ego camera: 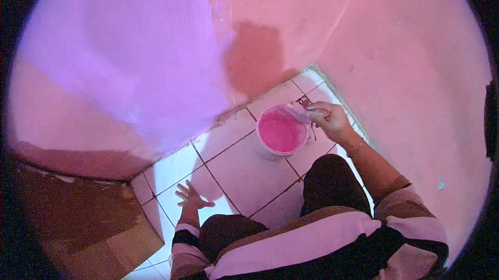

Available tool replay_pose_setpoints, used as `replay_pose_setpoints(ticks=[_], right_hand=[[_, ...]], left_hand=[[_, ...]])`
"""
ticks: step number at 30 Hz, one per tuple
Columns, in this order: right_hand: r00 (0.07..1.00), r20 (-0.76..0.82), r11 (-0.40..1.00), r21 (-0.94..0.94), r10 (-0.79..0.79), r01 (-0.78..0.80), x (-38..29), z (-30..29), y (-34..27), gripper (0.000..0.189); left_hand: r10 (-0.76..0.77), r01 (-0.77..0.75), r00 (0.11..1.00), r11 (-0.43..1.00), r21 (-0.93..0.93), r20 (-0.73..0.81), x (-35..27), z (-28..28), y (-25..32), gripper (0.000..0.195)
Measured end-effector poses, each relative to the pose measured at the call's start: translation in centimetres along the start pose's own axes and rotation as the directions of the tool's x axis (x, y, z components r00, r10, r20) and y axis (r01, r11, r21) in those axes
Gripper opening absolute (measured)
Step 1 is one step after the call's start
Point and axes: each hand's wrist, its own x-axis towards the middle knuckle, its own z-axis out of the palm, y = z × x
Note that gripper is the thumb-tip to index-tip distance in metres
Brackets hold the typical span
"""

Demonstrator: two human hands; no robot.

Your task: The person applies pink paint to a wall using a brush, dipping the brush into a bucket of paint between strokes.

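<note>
A round white bucket (275,155) with bright pink paint (281,134) in it stands on the tiled floor before me. At its upper right edge my right hand (329,118) is closed on a flat, pale tool (298,113), which looks like a paintbrush and reaches over the bucket's rim; its exact kind is unclear. My left hand (191,197) is held out at the lower left with its fingers spread, holding nothing, away from the bucket. Under my right hand, a small dark thing shows beside the bucket, too unclear to name.
Two pink walls (405,65) meet in a corner beyond the bucket. The left wall bears a wide purple-looking area (156,46) and a dark shadow. A brown box-like piece (132,249), perhaps wood or cardboard, stands at the lower left. My knees (335,178) are close to the bucket.
</note>
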Motion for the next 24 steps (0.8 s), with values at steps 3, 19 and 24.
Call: replay_pose_setpoints(ticks=[3, 19, 24], right_hand=[[0.999, -0.043, 1.0, -0.012, 0.024, -0.024, 0.0, 1.5, 2.4, 0.017], [0.977, 0.016, 0.884, 0.423, 0.213, -0.2, -0.4, 4.7, 9.8, 0.022], [0.979, 0.039, 0.74, 0.649, 0.201, -0.178, -0.3, 7.9, 14.0, 0.026]], left_hand=[[0.062, -0.06, 0.997, 0.997, 0.043, -0.053, 0.5, 0.9, -1.0, 0.148], [0.406, -0.404, 0.904, 0.914, -0.043, 0.134, 1.0, 4.0, -2.7, 0.079], [0.285, -0.345, 0.922, 0.911, -0.225, -0.261, -4.0, 3.8, -6.2, 0.068]])
